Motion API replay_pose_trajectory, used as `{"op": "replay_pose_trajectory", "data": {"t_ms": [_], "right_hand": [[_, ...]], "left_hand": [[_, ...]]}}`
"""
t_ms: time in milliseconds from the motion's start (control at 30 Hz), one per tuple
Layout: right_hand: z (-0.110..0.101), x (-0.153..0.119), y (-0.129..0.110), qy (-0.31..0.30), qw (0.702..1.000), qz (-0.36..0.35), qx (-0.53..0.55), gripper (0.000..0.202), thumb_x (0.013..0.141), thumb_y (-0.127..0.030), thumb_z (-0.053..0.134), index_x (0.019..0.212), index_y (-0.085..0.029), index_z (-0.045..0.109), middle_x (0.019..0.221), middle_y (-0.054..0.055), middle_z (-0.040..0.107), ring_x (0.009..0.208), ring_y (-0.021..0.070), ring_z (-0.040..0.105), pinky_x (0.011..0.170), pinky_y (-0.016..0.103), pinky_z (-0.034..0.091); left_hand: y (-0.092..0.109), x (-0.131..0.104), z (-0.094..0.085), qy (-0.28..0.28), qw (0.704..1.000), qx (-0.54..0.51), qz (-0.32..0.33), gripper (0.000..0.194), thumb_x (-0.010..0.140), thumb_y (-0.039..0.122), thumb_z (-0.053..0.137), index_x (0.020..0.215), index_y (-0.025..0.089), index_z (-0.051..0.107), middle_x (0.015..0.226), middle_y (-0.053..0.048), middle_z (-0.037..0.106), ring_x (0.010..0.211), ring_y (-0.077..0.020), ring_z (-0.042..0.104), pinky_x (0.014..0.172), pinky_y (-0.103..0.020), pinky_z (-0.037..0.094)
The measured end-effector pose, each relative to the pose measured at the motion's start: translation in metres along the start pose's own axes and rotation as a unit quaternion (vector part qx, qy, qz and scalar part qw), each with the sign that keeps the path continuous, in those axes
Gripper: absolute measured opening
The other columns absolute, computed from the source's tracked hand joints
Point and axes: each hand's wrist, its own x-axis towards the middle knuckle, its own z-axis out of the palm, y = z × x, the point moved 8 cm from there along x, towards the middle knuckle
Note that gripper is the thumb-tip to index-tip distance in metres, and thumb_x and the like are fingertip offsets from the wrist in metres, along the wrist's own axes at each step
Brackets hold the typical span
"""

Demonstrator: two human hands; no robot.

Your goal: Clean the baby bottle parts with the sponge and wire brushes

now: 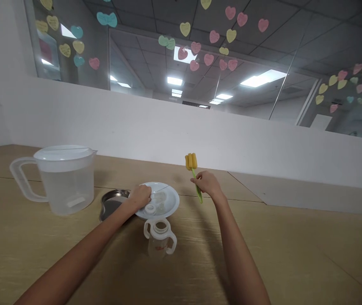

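Note:
My right hand (208, 183) grips the green handle of a brush (191, 162) with a yellow sponge head, held upright above the table. My left hand (140, 196) is closed over the left side of a white plate (173, 202); a thin line extends from it across the plate, and what its fingers hold is too small to tell. On the plate lie a white ring-shaped part (150, 209) and some translucent pieces (159, 197). In front of the plate stands a clear two-handled bottle (159, 243) with its top open.
A lidded, translucent pitcher (68, 184) stands at the left, its handle pointing left. Partly behind my left forearm is a metal tray (112, 198). A white wall (142, 127) with windows above borders the wooden table (295, 254).

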Motion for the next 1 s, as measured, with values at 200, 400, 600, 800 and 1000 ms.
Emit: {"op": "replay_pose_trajectory", "data": {"t_ms": [200,400,600,800,1000], "right_hand": [[0.001,0.000,-0.001,-0.005,1.000,0.001,0.002,0.021,0.076,-0.037,0.056,0.078,-0.016,0.062,0.060,0.002,0.062,0.053,0.0122,0.056,0.051,0.022,0.033],[0.004,0.000,-0.003,-0.009,1.000,-0.006,0.010,0.020,0.076,-0.036,0.057,0.075,-0.017,0.060,0.062,0.002,0.062,0.053,0.0116,0.055,0.050,0.022,0.032],[0.006,-0.001,-0.004,-0.014,1.000,-0.004,0.013,0.020,0.075,-0.037,0.057,0.075,-0.017,0.060,0.063,0.002,0.062,0.053,0.0116,0.056,0.050,0.022,0.032],[0.004,-0.002,-0.005,-0.009,1.000,-0.004,0.011,0.019,0.075,-0.036,0.057,0.074,-0.017,0.060,0.062,0.002,0.062,0.054,0.0119,0.055,0.050,0.022,0.032],[0.003,-0.003,-0.008,-0.007,1.000,-0.007,0.005,0.019,0.076,-0.037,0.057,0.075,-0.018,0.060,0.064,0.002,0.062,0.054,0.0119,0.055,0.050,0.022,0.032]], "left_hand": [[0.003,0.007,0.010,-0.016,1.000,0.009,0.005,0.018,0.075,0.017,0.053,0.080,0.013,0.070,0.090,-0.016,0.068,0.090,-0.0269,0.063,0.078,-0.035,0.047],[0.005,0.016,0.015,-0.028,1.000,0.011,0.006,0.018,0.080,0.020,0.053,0.089,0.013,0.067,0.095,-0.014,0.066,0.093,-0.0247,0.061,0.079,-0.037,0.047],[0.004,0.017,0.020,-0.069,0.998,0.010,-0.007,0.021,0.085,0.030,0.055,0.091,0.011,0.062,0.094,-0.006,0.064,0.089,-0.0175,0.060,0.080,-0.038,0.048],[0.006,0.014,0.015,-0.057,0.998,0.011,0.001,0.015,0.078,0.016,0.054,0.087,0.012,0.065,0.093,-0.012,0.066,0.091,-0.0228,0.062,0.078,-0.035,0.048],[0.005,0.010,0.000,-0.045,0.999,0.002,0.005,0.020,0.071,0.012,0.051,0.084,0.013,0.067,0.092,-0.014,0.068,0.089,-0.0245,0.063,0.074,-0.031,0.048]]}}
